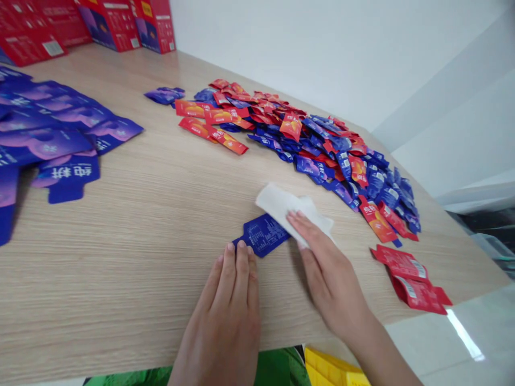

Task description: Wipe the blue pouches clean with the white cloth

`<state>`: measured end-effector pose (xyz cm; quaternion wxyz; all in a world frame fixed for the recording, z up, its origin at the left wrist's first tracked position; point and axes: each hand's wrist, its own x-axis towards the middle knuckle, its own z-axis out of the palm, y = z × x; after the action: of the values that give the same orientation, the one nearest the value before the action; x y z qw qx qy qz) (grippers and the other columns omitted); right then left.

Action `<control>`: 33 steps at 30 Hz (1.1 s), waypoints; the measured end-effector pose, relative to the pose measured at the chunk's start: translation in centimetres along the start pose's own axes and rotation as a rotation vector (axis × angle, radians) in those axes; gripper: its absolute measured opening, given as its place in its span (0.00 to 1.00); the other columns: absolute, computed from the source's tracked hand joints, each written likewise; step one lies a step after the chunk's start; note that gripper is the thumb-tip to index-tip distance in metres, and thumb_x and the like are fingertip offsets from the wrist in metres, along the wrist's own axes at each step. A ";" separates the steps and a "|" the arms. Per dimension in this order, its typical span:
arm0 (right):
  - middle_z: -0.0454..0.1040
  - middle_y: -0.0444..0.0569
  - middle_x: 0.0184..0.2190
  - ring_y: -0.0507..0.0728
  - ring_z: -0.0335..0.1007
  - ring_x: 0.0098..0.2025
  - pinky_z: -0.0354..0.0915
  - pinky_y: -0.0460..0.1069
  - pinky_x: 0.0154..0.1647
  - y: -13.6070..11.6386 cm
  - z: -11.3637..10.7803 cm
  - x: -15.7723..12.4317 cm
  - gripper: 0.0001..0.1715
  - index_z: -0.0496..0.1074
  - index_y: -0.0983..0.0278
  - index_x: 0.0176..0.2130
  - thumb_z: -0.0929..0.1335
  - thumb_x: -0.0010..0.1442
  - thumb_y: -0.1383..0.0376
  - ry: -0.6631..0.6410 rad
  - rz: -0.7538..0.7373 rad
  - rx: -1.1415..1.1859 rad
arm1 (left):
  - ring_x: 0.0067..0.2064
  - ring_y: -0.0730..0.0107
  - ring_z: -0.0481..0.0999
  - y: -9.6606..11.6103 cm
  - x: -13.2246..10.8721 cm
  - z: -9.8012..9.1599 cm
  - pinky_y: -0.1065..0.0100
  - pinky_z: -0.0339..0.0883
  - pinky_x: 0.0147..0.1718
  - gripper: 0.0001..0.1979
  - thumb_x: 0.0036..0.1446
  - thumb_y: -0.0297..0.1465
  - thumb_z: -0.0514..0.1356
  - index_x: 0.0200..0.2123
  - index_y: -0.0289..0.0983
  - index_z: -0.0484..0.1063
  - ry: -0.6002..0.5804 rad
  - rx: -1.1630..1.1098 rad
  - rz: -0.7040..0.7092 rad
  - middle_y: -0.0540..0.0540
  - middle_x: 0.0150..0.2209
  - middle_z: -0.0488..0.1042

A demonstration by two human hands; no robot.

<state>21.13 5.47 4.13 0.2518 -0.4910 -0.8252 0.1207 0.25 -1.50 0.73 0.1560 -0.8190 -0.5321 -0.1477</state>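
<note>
A flattened blue box blank (263,235) lies on the wooden table (132,230), part of it showing its white inside (281,203). My left hand (229,316) rests flat on the table, fingers together, fingertips touching the blank's near corner. My right hand (322,262) lies flat with fingers stretched out, pressing on the white folded part of the blank. Neither hand grips anything.
A long heap of blue and red sachets (322,145) runs behind the blank. Two red sachets (410,279) lie by the right edge. Flat blue box blanks (52,134) are stacked at left, red boxes (120,24) at the back.
</note>
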 end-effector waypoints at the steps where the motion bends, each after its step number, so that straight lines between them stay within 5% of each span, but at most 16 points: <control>1: 0.67 0.50 0.75 0.59 0.60 0.78 0.62 0.65 0.78 -1.0 0.3 0.1 0.37 0.60 0.55 0.77 0.60 0.75 0.73 -0.057 -0.079 0.028 | 0.68 0.47 0.76 0.0 0.0 0.0 0.56 0.73 0.65 0.33 0.57 0.24 0.51 0.66 0.22 0.69 -0.007 0.003 -0.003 0.31 0.68 0.75; 5: 0.66 0.48 0.75 0.58 0.58 0.78 0.59 0.65 0.79 -1.1 1.3 0.6 0.43 0.56 0.53 0.79 0.58 0.72 0.78 -0.181 -0.167 0.019 | 0.68 0.48 0.76 -0.3 -0.4 0.0 0.56 0.74 0.64 0.34 0.57 0.24 0.51 0.66 0.22 0.69 -0.012 0.008 0.009 0.31 0.67 0.75; 11: 0.71 0.60 0.71 0.66 0.68 0.73 0.63 0.70 0.76 3.3 -0.3 0.3 0.28 0.70 0.64 0.72 0.61 0.78 0.65 0.088 0.157 -0.135 | 0.69 0.49 0.75 -0.3 -0.2 0.0 0.59 0.75 0.64 0.34 0.58 0.24 0.51 0.67 0.22 0.68 0.008 0.000 0.002 0.33 0.68 0.75; 18: 0.67 0.46 0.75 0.54 0.57 0.79 0.58 0.61 0.80 -1.9 0.6 0.4 0.40 0.59 0.55 0.77 0.59 0.74 0.78 -0.184 -0.217 0.026 | 0.62 0.46 0.81 -0.6 0.1 0.0 0.55 0.80 0.59 0.28 0.63 0.26 0.49 0.61 0.23 0.74 -0.003 0.058 0.059 0.30 0.62 0.80; 25: 0.71 0.64 0.70 0.67 0.69 0.73 0.65 0.70 0.74 4.2 0.7 0.0 0.28 0.71 0.70 0.70 0.59 0.78 0.66 0.110 0.129 -0.225 | 0.67 0.48 0.77 -1.7 -0.4 -0.3 0.58 0.80 0.60 0.30 0.64 0.26 0.48 0.67 0.22 0.68 -0.026 0.036 0.104 0.31 0.68 0.74; 30: 0.72 0.62 0.70 0.67 0.69 0.73 0.66 0.69 0.74 4.4 0.8 -0.5 0.29 0.71 0.70 0.70 0.58 0.78 0.64 0.140 0.152 -0.230 | 0.64 0.49 0.80 -1.8 1.5 -0.7 0.55 0.82 0.57 0.29 0.64 0.22 0.48 0.65 0.24 0.71 0.005 0.023 0.027 0.33 0.65 0.78; 33: 0.73 0.60 0.69 0.66 0.70 0.72 0.66 0.68 0.74 4.1 0.9 -0.4 0.28 0.73 0.68 0.68 0.59 0.78 0.63 0.153 0.164 -0.199 | 0.64 0.45 0.80 -1.5 3.7 -0.2 0.50 0.82 0.57 0.26 0.70 0.30 0.53 0.66 0.23 0.71 0.066 -0.004 -0.056 0.31 0.65 0.77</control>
<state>23.94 7.17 1.43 0.2532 -0.5872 -0.7686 0.0206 0.33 2.02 2.52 0.1676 -0.7988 -0.5490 -0.1798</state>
